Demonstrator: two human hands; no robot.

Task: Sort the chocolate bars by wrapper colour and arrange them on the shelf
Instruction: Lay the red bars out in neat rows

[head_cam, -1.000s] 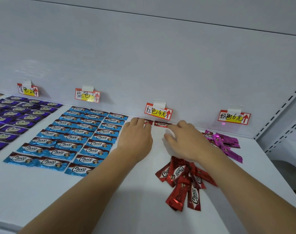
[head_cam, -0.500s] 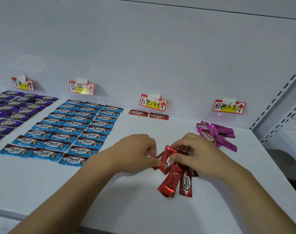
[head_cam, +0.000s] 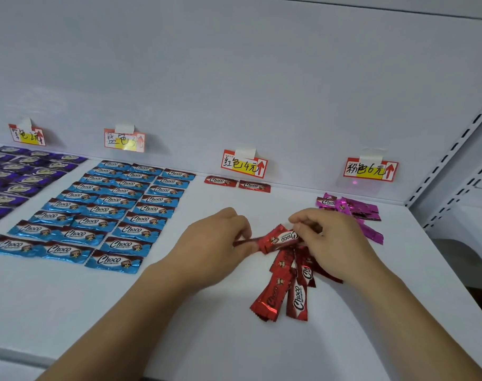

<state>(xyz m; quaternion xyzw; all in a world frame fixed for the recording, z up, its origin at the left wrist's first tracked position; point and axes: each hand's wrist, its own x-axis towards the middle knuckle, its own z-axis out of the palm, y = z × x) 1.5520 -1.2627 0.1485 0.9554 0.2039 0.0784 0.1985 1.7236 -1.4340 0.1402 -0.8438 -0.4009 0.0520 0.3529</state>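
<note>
Laying out the red row is in hand: a red bar (head_cam: 279,237) is pinched at its ends by the left hand (head_cam: 220,240) and right hand (head_cam: 333,240), above the red pile (head_cam: 286,287) mid-shelf (head_cam: 179,325). Placement beside the two red bars (head_cam: 237,183) at the shelf's back edge is called for.

Soft even light; faint shadows under forearms; wide-angle bending at edges.

Head camera looks forward and down, close over the shelf (head_cam: 69,312).

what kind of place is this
Probably a shop display: a white shelf with handwritten price tags along its back panel, a slotted upright, and blue Choco bars laid in rows.
</note>
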